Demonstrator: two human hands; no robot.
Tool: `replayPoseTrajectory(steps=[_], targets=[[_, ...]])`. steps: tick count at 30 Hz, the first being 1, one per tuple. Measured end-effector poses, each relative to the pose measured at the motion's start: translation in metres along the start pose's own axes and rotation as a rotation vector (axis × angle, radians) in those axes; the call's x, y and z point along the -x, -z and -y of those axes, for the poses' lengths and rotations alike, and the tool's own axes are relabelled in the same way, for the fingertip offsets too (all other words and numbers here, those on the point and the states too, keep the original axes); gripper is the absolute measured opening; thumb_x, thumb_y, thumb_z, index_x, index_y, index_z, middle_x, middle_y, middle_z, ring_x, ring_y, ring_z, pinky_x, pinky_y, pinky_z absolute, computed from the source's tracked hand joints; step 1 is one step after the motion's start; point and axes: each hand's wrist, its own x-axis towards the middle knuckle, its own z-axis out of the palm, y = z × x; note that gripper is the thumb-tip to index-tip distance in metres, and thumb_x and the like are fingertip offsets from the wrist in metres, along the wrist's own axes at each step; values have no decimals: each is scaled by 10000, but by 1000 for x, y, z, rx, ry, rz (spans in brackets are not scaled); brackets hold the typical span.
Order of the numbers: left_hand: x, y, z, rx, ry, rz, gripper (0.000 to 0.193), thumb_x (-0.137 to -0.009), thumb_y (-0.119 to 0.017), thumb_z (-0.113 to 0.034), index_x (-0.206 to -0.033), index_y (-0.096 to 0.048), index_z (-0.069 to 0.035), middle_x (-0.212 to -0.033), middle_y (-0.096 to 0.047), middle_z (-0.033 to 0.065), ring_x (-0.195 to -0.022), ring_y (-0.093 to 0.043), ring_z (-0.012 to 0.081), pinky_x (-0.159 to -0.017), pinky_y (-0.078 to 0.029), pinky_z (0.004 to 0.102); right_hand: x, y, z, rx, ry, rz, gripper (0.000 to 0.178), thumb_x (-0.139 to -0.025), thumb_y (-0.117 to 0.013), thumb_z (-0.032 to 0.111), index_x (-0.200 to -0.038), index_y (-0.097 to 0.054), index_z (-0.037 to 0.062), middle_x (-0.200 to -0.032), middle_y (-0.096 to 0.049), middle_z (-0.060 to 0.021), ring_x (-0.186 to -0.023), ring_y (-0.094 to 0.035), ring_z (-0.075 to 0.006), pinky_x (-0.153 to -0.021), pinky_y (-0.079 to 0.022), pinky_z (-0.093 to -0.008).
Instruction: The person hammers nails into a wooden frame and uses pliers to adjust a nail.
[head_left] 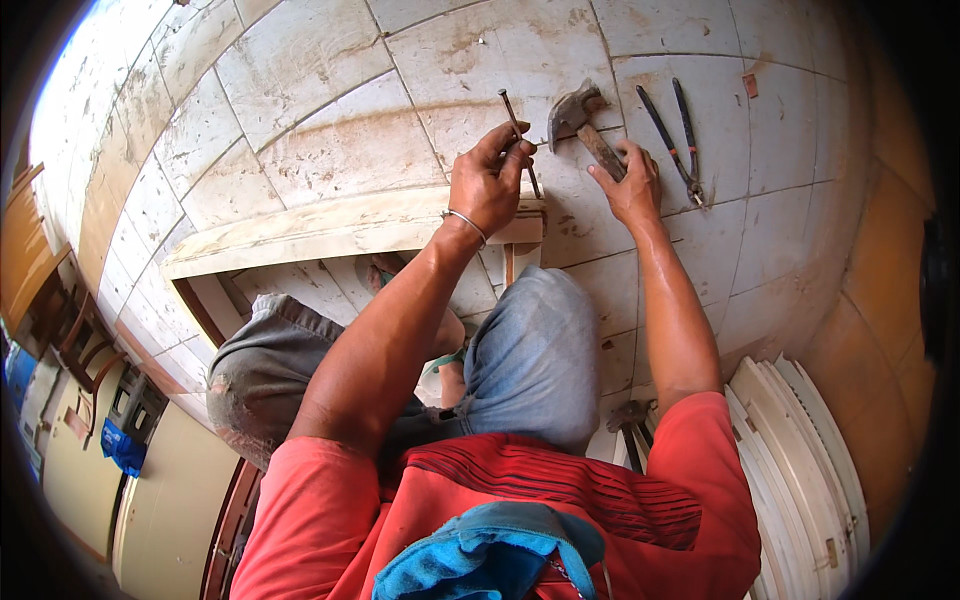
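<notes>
My left hand (485, 185) is closed in a pinch around a long dark metal spike (509, 108) that looks like a large nail. Slightly tilted, the spike has its lower tip at the right end of a pale wooden frame (350, 222); whether the tip touches the wood I cannot tell. My right hand (632, 185) has its fingers around the end of the wooden handle of a claw hammer (600, 150). The hammer's worn head is farther off, over the tiles. Right of it lie pincers (664, 130) with dark handles, jaws toward me.
Dirty white floor tiles (320, 60) spread ahead. Another hammer (630, 415) is by my right side. A stack of pale boards (800, 470) lies at the lower right. Wooden furniture pieces (85, 340) and a blue bag (122, 448) are at the left.
</notes>
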Motion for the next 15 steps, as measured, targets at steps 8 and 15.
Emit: replayPoseTrajectory(steps=[8,15], targets=[[-4,1,-2,36,20,-30,344,-1038,-610,-144,-1344,-613,13,-996,-744,121,-870,-716,158,-806,-582,306,2,10,17,-181,-93,48,476,-928,-717,402,-1221,-625,38,-1019,-692,-219,-939,-677,-387,-841,-525,-467],[-5,-3,2,79,19,-5,341,-1045,-596,-132,-1362,-612,-9,-988,-739,92,-859,-698,134,-788,-579,293,-9,71,65,-283,79,-21,433,-964,-689,443,-1098,-684,32,-823,-695,-133,-751,-661,-281,-737,-519,-409]])
